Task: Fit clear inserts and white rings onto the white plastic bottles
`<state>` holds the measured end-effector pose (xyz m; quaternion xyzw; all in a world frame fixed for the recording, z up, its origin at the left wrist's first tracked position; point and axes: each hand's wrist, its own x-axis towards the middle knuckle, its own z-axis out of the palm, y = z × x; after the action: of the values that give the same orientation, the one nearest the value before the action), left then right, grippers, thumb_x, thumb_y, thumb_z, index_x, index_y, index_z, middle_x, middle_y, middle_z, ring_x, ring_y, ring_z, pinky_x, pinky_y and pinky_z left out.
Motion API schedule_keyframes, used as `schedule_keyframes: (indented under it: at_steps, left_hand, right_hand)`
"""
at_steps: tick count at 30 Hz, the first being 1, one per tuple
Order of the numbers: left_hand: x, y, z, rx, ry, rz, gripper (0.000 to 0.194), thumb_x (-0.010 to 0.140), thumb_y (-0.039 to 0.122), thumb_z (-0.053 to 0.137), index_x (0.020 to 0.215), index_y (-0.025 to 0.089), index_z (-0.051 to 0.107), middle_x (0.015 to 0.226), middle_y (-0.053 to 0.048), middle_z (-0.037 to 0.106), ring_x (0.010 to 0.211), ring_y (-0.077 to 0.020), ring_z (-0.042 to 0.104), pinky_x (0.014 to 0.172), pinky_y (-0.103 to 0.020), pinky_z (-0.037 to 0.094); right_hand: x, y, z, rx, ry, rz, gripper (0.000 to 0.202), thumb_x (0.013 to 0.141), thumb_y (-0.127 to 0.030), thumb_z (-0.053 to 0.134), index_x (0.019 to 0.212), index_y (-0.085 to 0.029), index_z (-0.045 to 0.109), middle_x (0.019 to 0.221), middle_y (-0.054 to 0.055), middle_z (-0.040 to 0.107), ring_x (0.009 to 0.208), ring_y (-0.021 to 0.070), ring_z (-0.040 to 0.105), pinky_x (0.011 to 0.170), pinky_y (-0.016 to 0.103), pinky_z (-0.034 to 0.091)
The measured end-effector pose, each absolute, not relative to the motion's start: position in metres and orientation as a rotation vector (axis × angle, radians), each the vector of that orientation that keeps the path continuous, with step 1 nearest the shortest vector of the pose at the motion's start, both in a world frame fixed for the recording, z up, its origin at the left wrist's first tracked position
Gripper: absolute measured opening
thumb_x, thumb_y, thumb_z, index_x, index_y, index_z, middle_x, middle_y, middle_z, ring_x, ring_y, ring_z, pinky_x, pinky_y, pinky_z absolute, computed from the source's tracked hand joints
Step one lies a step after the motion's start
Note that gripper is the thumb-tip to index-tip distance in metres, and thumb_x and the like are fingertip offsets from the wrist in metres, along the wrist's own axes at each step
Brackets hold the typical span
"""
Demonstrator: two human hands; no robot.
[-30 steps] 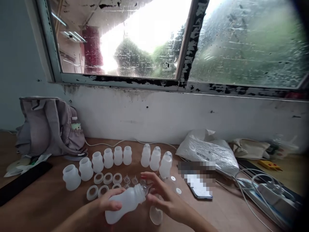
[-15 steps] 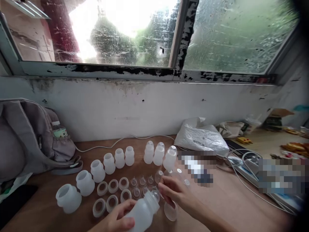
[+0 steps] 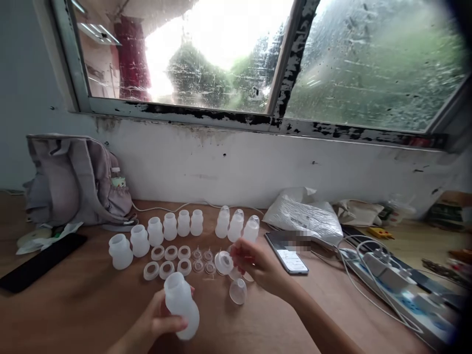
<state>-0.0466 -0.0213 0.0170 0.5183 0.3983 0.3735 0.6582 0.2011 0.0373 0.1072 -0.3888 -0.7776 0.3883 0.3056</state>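
My left hand (image 3: 165,314) is wrapped around a translucent baby bottle (image 3: 182,309), its uncapped neck tilted up. Between my right hand's fingers (image 3: 245,258) is a translucent bottle ring (image 3: 223,263) with what looks like a clear nipple in it, held apart from the bottle. Below that hand lies a clear dome cap (image 3: 238,292); more caps are partly hidden behind the fingers. Several clear nipples (image 3: 198,266) stand left of my right hand. Several loose bottle rings (image 3: 166,270) lie in two rows beside them.
Uncapped bottles (image 3: 140,241) stand in a curved line at the left back. Three capped bottles (image 3: 236,226) are at the back centre. A phone (image 3: 291,255), a silver plastic bag (image 3: 304,216) and a power strip (image 3: 391,290) with cables lie right. A backpack (image 3: 81,177) sits left.
The bottle in my left hand has moved left and away from my right hand, and stands more upright. My right hand has lifted the ring away from the bottle's neck. The view has shifted.
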Motion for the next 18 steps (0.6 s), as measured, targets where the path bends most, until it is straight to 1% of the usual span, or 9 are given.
schedule_keyframes:
  at_steps: [2, 3, 6, 8, 10, 12, 13, 15, 18]
  left_hand:
    - [-0.039, -0.02, 0.01, 1.367, 1.105, 0.989, 0.05, 0.062, 0.036, 0.066, 0.106, 0.018, 0.05, 0.101, -0.007, 0.055, 0.094, -0.0235, 0.051, 0.079, -0.032, 0.042]
    - [-0.035, -0.018, 0.006, 1.48, 1.197, 1.038, 0.052, 0.063, 0.036, 0.065, 0.108, 0.019, 0.048, 0.103, -0.008, 0.055, 0.094, -0.0232, 0.051, 0.081, -0.033, 0.042]
    - [-0.028, -0.012, -0.005, 1.754, 1.415, 1.137, 0.067, 0.064, 0.035, 0.065, 0.122, 0.024, 0.034, 0.117, -0.01, 0.046, 0.09, -0.0213, 0.054, 0.079, -0.036, 0.045]
    - [-0.028, -0.011, -0.007, 1.941, 1.492, 1.187, 0.071, 0.066, 0.034, 0.064, 0.126, 0.028, 0.027, 0.127, -0.011, 0.034, 0.097, -0.0228, 0.052, 0.08, -0.038, 0.046]
    - [-0.032, -0.014, -0.003, 2.199, 1.477, 1.238, 0.068, 0.067, 0.032, 0.063, 0.125, 0.03, 0.028, 0.132, -0.011, 0.027, 0.111, -0.0267, 0.042, 0.086, -0.042, 0.043]
    - [-0.038, -0.017, 0.006, 2.432, 1.399, 1.287, 0.064, 0.069, 0.029, 0.062, 0.124, 0.028, 0.03, 0.131, -0.011, 0.028, 0.119, -0.0286, 0.033, 0.092, -0.044, 0.038]
    - [-0.041, -0.019, 0.012, 2.514, 1.358, 1.304, 0.062, 0.07, 0.028, 0.061, 0.123, 0.026, 0.03, 0.129, -0.012, 0.031, 0.119, -0.0286, 0.032, 0.093, -0.044, 0.037]
    - [-0.047, -0.021, 0.023, 2.617, 1.316, 1.325, 0.056, 0.072, 0.027, 0.058, 0.122, 0.024, 0.032, 0.125, -0.012, 0.037, 0.117, -0.0277, 0.036, 0.092, -0.043, 0.038]
    - [-0.05, -0.019, 0.033, 2.745, 1.259, 1.246, 0.041, 0.074, 0.027, 0.055, 0.114, 0.023, 0.043, 0.116, -0.009, 0.047, 0.11, -0.0253, 0.044, 0.089, -0.04, 0.041]
  right_hand:
    - [0.205, 0.035, 0.109, -1.036, -2.154, 0.923, 0.005, 0.082, -0.022, 0.044, 0.081, -0.018, 0.046, 0.07, -0.001, 0.05, 0.059, 0.0093, 0.046, 0.051, 0.02, 0.035]
    - [0.207, 0.033, 0.109, -1.041, -2.207, 0.863, 0.004, 0.081, -0.019, 0.044, 0.08, -0.018, 0.047, 0.07, -0.001, 0.051, 0.06, 0.0094, 0.045, 0.051, 0.019, 0.034]
    - [0.207, 0.027, 0.112, -1.072, -2.34, 0.707, 0.006, 0.078, -0.015, 0.044, 0.078, -0.018, 0.049, 0.067, -0.001, 0.051, 0.059, 0.0094, 0.043, 0.051, 0.019, 0.032]
    - [0.206, 0.024, 0.115, -1.108, -2.388, 0.618, 0.008, 0.077, -0.012, 0.043, 0.077, -0.017, 0.049, 0.066, -0.001, 0.05, 0.059, 0.0095, 0.043, 0.05, 0.019, 0.031]
    - [0.207, 0.023, 0.116, -1.124, -2.434, 0.556, 0.011, 0.076, -0.009, 0.042, 0.075, -0.017, 0.05, 0.066, -0.001, 0.051, 0.059, 0.0096, 0.044, 0.051, 0.019, 0.03]
    - [0.208, 0.023, 0.114, -1.105, -2.49, 0.542, 0.014, 0.076, -0.007, 0.04, 0.074, -0.017, 0.05, 0.068, -0.001, 0.053, 0.06, 0.0095, 0.045, 0.051, 0.019, 0.031]
    - [0.208, 0.024, 0.112, -1.089, -2.522, 0.548, 0.015, 0.076, -0.007, 0.04, 0.075, -0.017, 0.051, 0.069, 0.0, 0.054, 0.061, 0.0095, 0.045, 0.052, 0.019, 0.031]
    - [0.206, 0.026, 0.105, -1.063, -2.582, 0.562, 0.015, 0.077, -0.008, 0.04, 0.076, -0.017, 0.052, 0.072, 0.0, 0.056, 0.063, 0.0095, 0.047, 0.053, 0.018, 0.032]
    - [0.198, 0.029, 0.09, -1.042, -2.67, 0.546, 0.015, 0.076, -0.008, 0.042, 0.078, -0.017, 0.054, 0.073, 0.001, 0.059, 0.063, 0.0097, 0.05, 0.054, 0.018, 0.034]
